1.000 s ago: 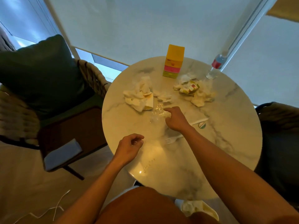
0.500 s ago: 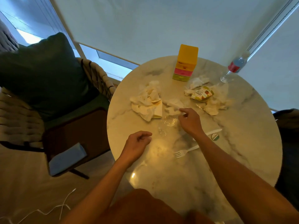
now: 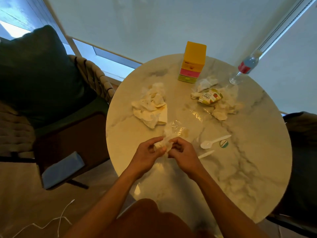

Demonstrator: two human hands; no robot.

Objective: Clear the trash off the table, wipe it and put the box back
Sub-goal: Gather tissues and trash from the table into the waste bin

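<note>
A: Both your hands are together over the near part of the table (image 3: 248, 169), and both are closed on the same wad. Your left hand (image 3: 147, 156) has its fingers curled around crumpled tissue and clear plastic wrap (image 3: 169, 140); your right hand (image 3: 182, 154) pinches it from the other side. Tight grip, nothing slack.

B: And the wad itself?

A: White paper bunched up, with a shiny film trailing out behind it onto the marble.

B: What else is lying there?

A: To your left, a big heap of crumpled napkins (image 3: 151, 107). Farther right, more tissues around a crushed wrapper (image 3: 210, 97) that reads "HELLO SUMMER". A white plastic spoon (image 3: 214, 141) lies just beside your right hand, and next to it a round sticker (image 3: 224, 143) whose print is too small to read.

B: The box?

A: The yellow box (image 3: 193, 63) stands upright at the far edge, pink and green bands low on its front. A water bottle (image 3: 244, 67) with a red label stands to its right.
</note>
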